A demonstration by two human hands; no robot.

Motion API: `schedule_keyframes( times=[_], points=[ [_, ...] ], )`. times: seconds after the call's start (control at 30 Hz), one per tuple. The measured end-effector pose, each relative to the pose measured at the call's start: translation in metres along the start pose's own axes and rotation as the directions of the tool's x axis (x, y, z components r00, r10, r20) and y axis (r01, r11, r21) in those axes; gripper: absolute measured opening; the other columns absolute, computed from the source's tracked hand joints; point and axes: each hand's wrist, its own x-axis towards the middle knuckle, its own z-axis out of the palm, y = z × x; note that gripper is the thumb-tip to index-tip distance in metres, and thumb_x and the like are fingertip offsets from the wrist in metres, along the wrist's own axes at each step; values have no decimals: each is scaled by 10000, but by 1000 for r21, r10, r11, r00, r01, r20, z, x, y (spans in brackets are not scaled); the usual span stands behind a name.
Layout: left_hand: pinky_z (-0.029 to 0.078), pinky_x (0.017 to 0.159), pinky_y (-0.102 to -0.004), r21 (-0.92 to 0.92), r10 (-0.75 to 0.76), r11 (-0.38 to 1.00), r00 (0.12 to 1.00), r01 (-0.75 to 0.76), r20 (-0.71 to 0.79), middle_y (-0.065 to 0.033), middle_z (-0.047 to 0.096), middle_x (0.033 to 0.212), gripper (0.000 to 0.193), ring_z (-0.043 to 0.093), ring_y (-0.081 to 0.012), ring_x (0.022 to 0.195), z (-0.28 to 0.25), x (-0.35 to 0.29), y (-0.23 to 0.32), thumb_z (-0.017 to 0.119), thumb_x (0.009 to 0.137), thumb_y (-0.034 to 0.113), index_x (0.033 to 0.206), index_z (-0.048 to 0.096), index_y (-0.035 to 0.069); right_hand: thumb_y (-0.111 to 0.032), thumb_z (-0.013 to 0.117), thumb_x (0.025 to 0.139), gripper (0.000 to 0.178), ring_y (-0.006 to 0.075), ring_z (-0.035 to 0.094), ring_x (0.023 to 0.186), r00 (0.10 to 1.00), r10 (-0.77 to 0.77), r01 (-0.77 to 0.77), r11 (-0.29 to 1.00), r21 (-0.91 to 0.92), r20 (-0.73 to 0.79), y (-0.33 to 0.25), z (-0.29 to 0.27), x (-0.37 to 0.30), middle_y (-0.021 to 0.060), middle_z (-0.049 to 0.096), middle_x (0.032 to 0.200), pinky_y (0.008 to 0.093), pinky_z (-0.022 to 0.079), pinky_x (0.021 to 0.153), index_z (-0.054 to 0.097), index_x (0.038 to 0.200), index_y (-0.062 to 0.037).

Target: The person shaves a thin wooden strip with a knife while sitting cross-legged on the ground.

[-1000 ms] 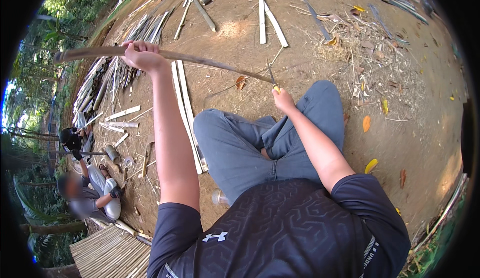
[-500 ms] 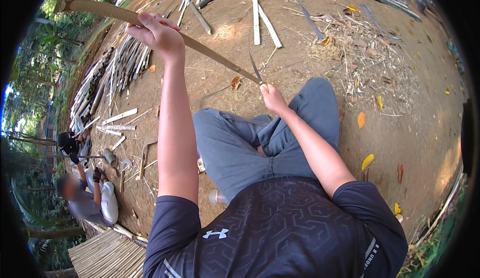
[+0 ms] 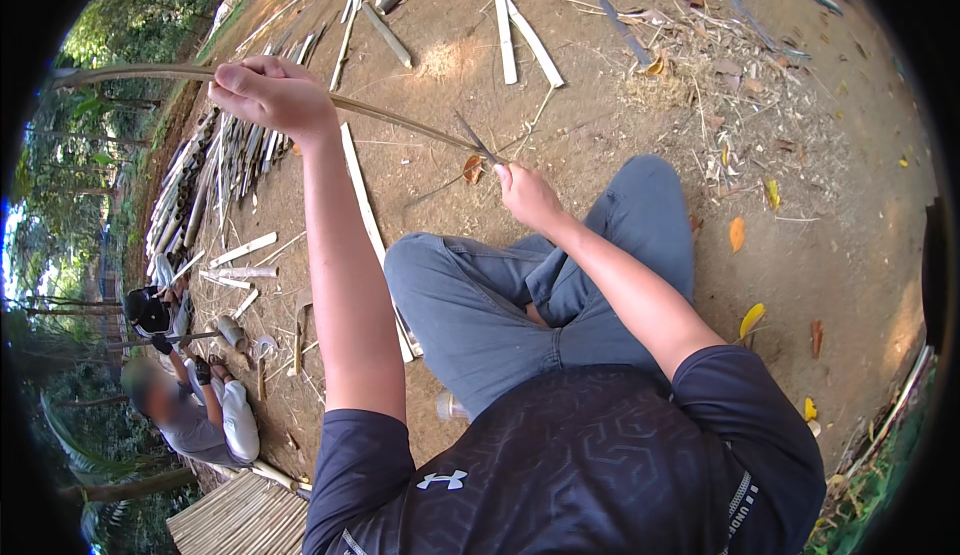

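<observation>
Beyond the crossed legs [image 3: 465,305], in the head view, a long bamboo strip [image 3: 400,123] slants in the air. Well past the legs, the left hand [image 3: 275,97] is wrapped around the strip; nearer them, the right hand [image 3: 530,197] is closed on a knife [image 3: 477,139], whose blade seems to meet the strip's lower end. The strip looks already split to a slim length; how much work is left on it cannot be told. Pale shavings [image 3: 728,147] lie beyond the legs, to the right. Nearer than the legs, the dark shirt [image 3: 590,455] bears a white chest logo [image 3: 441,480] and white side lettering [image 3: 739,500]; strip and knife show no readable writing.
</observation>
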Motion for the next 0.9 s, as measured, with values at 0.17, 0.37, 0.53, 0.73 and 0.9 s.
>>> schedule_keyframes(
  times=[0.17,0.37,0.53,0.73,0.9],
  points=[
    [215,353,-170,80,-33,996,999,36,-39,57,353,622,587,292,-19,479,-24,29,-32,411,984,643,1114,360,73,-352,365,1075,522,434,669,692,971,90,-121,983,134,222,7,-4,15,241,681,767,532,524,694,643,865,37],
    [209,375,-193,150,-29,988,998,37,-52,43,334,657,664,296,-40,511,-42,39,-44,418,935,715,1133,347,85,-323,372,1073,504,419,647,658,976,91,-110,990,84,198,-1,-1,12,253,648,709,522,499,655,659,879,43],
    [219,334,-246,179,-41,983,998,47,-37,17,306,620,601,290,-74,415,-31,34,-45,381,937,728,943,260,139,-336,364,1074,501,403,659,662,956,196,-207,978,25,219,34,11,37,226,687,814,513,514,679,660,914,35],
    [229,325,-228,179,-77,980,994,90,-80,17,336,606,642,304,-68,401,-40,39,-40,400,907,742,1000,299,115,-365,334,1082,507,399,682,763,977,100,-87,994,-72,189,22,27,36,205,698,851,529,513,723,644,978,23],
    [198,341,-228,119,-51,991,997,58,-55,31,344,613,690,301,-51,412,-53,45,-58,449,842,801,931,285,137,-374,350,1071,494,398,694,891,963,168,-133,977,-168,213,46,29,44,236,704,965,520,530,799,663,1054,8]
  ],
)
